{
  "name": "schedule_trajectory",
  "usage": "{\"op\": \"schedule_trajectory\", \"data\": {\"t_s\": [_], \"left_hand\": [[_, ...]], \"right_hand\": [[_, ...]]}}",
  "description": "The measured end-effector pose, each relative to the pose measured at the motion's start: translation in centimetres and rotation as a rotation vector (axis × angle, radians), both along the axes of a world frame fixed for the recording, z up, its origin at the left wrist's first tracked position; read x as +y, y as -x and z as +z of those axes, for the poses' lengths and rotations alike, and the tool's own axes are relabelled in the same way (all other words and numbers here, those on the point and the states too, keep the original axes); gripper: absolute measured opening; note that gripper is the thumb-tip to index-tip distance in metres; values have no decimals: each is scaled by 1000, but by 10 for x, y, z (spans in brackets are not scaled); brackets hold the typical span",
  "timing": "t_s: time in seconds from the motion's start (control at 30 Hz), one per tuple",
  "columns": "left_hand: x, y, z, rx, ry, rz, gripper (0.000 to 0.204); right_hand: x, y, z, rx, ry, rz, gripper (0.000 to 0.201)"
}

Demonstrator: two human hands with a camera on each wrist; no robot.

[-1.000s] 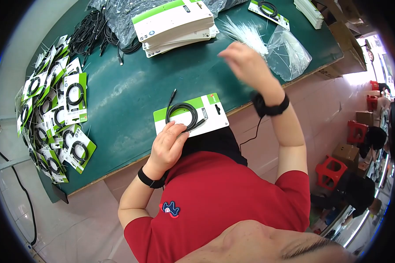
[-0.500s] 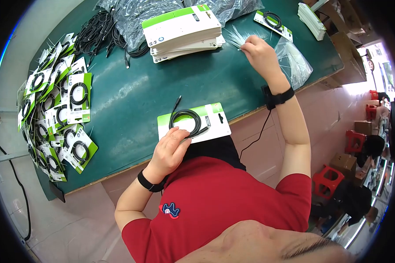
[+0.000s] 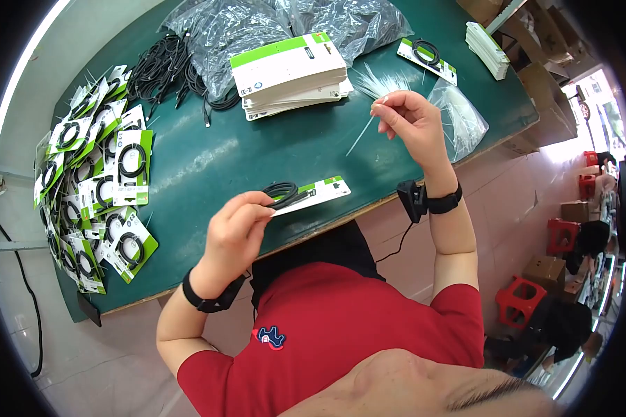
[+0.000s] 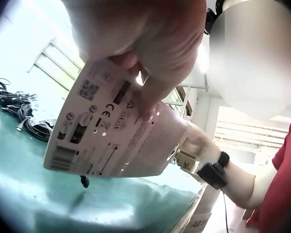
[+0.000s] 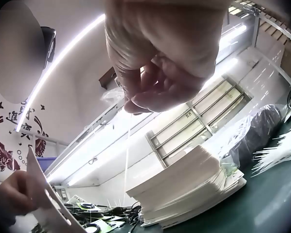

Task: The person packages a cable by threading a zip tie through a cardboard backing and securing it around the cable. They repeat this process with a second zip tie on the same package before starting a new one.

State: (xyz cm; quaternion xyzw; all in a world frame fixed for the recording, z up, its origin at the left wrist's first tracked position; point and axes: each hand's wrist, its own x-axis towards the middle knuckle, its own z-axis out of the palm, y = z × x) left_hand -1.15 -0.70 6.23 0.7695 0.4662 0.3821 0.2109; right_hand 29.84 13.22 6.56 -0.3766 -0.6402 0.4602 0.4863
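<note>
In the head view the left hand (image 3: 231, 233) pinches the near-left end of a green and white card (image 3: 320, 197), with a coiled black cable (image 3: 281, 194) on its face. The card is tilted up off the table, and the left wrist view shows its printed back (image 4: 116, 131) with small holes. The right hand (image 3: 412, 125) pinches one thin white tie (image 3: 359, 136) between thumb and finger, its free end hanging down and left. That tie hangs under the right hand (image 5: 160, 73) in the right wrist view too. A bundle of white ties (image 3: 382, 83) lies just behind the right hand.
Carded cables (image 3: 131, 161) are heaped at the left. Loose black cables (image 3: 161, 66), a stack of cards (image 3: 289, 66) and plastic bags (image 3: 355, 28) lie at the back. A single carded cable (image 3: 428, 61), more cards (image 3: 487, 50) and a clear bag (image 3: 466, 118) are at the right.
The right hand has gone to the tie bundle and come back toward the body with one tie. The left hand has lifted and tilted the card, which was lying flatter before.
</note>
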Motion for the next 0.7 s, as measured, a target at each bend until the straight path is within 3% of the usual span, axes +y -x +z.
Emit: {"op": "schedule_trajectory", "data": {"t_s": [0.17,0.27,0.4,0.63,0.7], "left_hand": [[12,15,14,-165,243,-65,13],[22,17,17,-597,954,0,13],[34,17,0,-528,1171,7,15],[41,4,-18,-545,1297,11,16],[37,2,-23,-549,1323,21,16]], "right_hand": [[-8,8,9,178,29,169,4],[-12,13,10,223,26,223,6],[-15,16,11,246,38,230,9],[-33,39,11,210,140,151,11],[-41,47,10,118,58,192,12]]}}
